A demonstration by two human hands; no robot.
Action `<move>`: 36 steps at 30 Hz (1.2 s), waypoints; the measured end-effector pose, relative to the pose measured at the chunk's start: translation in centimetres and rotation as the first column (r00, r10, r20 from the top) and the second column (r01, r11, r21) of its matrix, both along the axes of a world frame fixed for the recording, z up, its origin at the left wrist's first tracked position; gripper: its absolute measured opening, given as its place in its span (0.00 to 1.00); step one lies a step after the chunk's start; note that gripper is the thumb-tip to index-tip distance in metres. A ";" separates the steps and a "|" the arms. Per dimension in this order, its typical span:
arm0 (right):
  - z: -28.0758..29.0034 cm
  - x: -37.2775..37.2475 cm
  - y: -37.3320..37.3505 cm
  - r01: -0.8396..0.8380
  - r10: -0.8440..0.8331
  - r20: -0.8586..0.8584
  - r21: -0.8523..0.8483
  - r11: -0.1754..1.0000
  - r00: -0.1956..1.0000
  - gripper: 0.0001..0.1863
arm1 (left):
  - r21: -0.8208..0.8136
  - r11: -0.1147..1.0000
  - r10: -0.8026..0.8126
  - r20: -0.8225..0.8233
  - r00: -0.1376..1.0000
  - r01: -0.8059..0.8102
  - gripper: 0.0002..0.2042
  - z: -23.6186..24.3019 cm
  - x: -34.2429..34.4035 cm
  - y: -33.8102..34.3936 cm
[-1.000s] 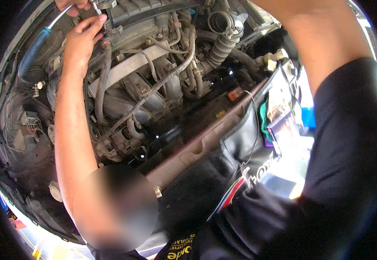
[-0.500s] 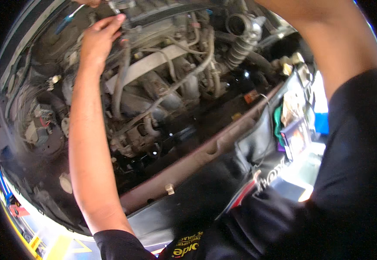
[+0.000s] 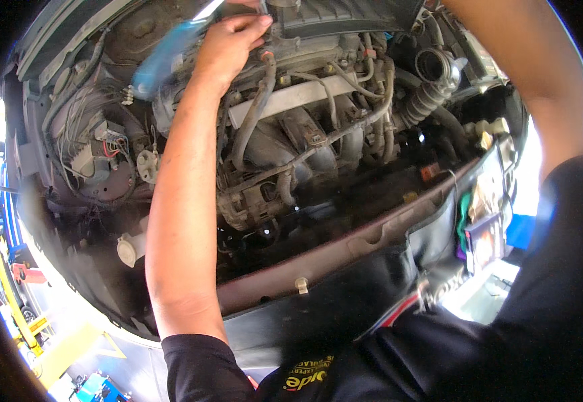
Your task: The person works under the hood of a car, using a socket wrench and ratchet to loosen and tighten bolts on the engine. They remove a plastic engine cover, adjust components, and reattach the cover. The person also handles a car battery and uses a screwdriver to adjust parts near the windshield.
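Observation:
At the top of the head view, my left hand (image 3: 234,41) has its thumb and fingers pinched on a short silver shaft (image 3: 262,11), at a dark housing above an engine hose (image 3: 256,100). My right hand (image 3: 241,2) is mostly cut off by the top edge, just above the left, so its grip is unclear. Beside them, a tool with a blue handle (image 3: 165,57) and bright metal shank is smeared by motion. Below lie the engine's metal rail (image 3: 298,94) and pipes. My right forearm arches down the right side.
A corrugated intake duct (image 3: 419,104) stands at the right of the engine. Wiring and relays (image 3: 107,151) sit left. A black cover (image 3: 338,308) drapes the front edge, with small packages (image 3: 482,238) at its right. Yellow lift parts (image 3: 3,268) and a blue cart (image 3: 97,388) show beyond the car.
The engine bay has shifted rightward in the view, both arms with it. The blue handle has swung and is now heavily blurred. My left fingers remain at the silver shaft.

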State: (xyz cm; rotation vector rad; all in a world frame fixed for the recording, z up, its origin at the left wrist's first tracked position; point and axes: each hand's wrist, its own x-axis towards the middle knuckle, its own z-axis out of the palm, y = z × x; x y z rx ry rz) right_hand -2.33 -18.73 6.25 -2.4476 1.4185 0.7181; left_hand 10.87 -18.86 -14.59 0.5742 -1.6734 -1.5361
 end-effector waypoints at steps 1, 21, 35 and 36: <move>0.2 0.1 -0.1 -0.011 0.011 0.002 0.014 1.000 1.000 0.02 | -0.014 1.000 -0.017 -0.046 0.999 0.017 0.17 -0.2 0.2 -0.1; 6.7 2.0 14.7 0.380 -0.286 0.499 -0.096 0.920 0.818 0.08 | -0.063 0.994 0.104 0.248 0.963 -0.091 0.11 0.9 -1.3 0.6; -2.7 1.4 43.9 0.571 -0.766 0.517 0.519 0.636 0.382 0.09 | 0.069 0.991 0.094 0.234 0.968 -0.113 0.09 1.4 -1.2 0.4; -3.8 1.6 44.7 0.584 -0.765 0.540 0.513 0.630 0.351 0.09 | 0.077 0.991 0.089 0.223 0.971 -0.109 0.11 1.4 -1.0 0.2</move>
